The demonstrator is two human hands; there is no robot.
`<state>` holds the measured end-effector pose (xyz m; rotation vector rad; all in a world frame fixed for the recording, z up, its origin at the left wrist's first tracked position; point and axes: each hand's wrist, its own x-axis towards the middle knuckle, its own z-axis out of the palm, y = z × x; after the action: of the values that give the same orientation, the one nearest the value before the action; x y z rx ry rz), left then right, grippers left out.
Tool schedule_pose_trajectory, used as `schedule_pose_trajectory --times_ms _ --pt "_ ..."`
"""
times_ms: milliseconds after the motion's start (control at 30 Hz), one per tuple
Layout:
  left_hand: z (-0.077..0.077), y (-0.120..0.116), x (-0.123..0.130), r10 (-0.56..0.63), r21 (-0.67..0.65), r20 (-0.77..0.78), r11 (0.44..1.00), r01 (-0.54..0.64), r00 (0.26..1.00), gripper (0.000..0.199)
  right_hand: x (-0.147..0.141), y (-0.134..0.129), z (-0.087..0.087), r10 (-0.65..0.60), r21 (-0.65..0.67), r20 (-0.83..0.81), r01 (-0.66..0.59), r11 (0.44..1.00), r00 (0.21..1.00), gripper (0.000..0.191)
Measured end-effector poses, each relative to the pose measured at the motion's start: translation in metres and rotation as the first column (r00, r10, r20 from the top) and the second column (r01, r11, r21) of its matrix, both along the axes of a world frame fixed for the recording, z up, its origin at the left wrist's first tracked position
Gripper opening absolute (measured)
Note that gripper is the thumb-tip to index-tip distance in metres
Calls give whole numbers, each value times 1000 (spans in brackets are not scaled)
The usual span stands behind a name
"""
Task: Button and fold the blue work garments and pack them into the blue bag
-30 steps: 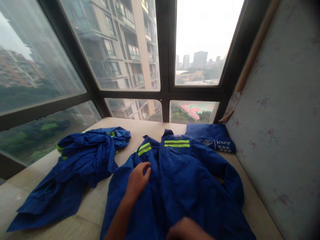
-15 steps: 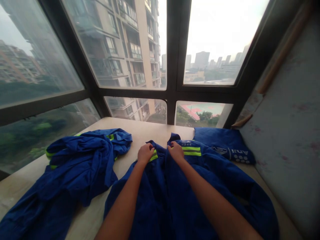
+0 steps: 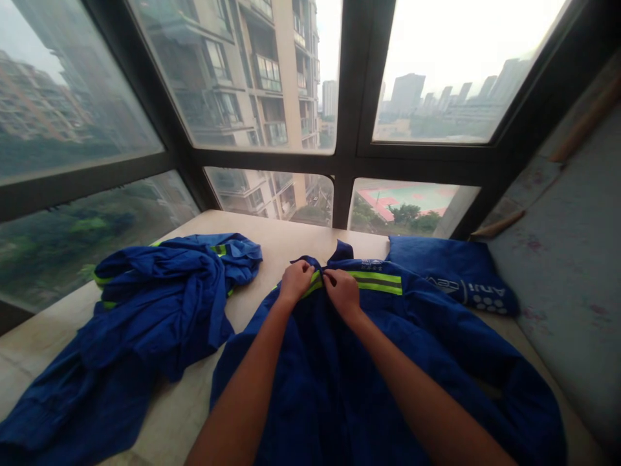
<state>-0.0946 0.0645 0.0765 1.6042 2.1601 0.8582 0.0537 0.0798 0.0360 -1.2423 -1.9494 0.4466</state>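
Jacket in blue lies spread over the near edge of the ledge, right of its middle, its collar toward the far edge and its lower part running out of sight below. From where I stand, both hands are up at the top of its front, side by side and almost touching. The left hand has thumb and fingers drawn together on the left front edge, just under the collar, beside a short stretch of yellow-green stripe. The right hand is curled, its fingertips nearly closed on the right front edge, with a longer stripe running out beside it. I cannot tell exactly what sits between the fingertips, whether bare cloth or a fastening. Along the left edge of the ledge another garment, also blue with yellow-green bands, lies crumpled, its long end trailing toward the near left corner. Into the far right corner, against the flowered wall, is tucked a printed cloth with white lettering. Windows in dark frames rise along the far and left edges.
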Motion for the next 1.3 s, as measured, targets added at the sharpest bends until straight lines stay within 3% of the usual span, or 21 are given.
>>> schedule_pose_trajectory --times_ms 267,400,567,900,1167,1300 --pt "-9 1 38 -108 159 292 985 63 950 19 14 -9 0 -62 23 -103 65 998 993 23" --pt "-18 2 42 -185 213 446 972 97 876 23 20 -12 -3 -54 18 -264 61 998 963 24" --pt "-23 -2 42 -189 234 544 970 69 818 25 23 -15 -5 -96 -38 -437 89 995 894 24" --pt "-31 -4 50 -182 217 604 974 61 776 20 27 -20 0 -61 23 -191 66 998 980 28" --pt "-32 -1 58 -190 199 681 977 70 707 17 30 -20 1 -58 142 19 55 988 998 32" --pt "-31 -6 60 -186 155 736 982 105 651 20 41 -22 -1 5 134 -3 -5 991 1000 31"
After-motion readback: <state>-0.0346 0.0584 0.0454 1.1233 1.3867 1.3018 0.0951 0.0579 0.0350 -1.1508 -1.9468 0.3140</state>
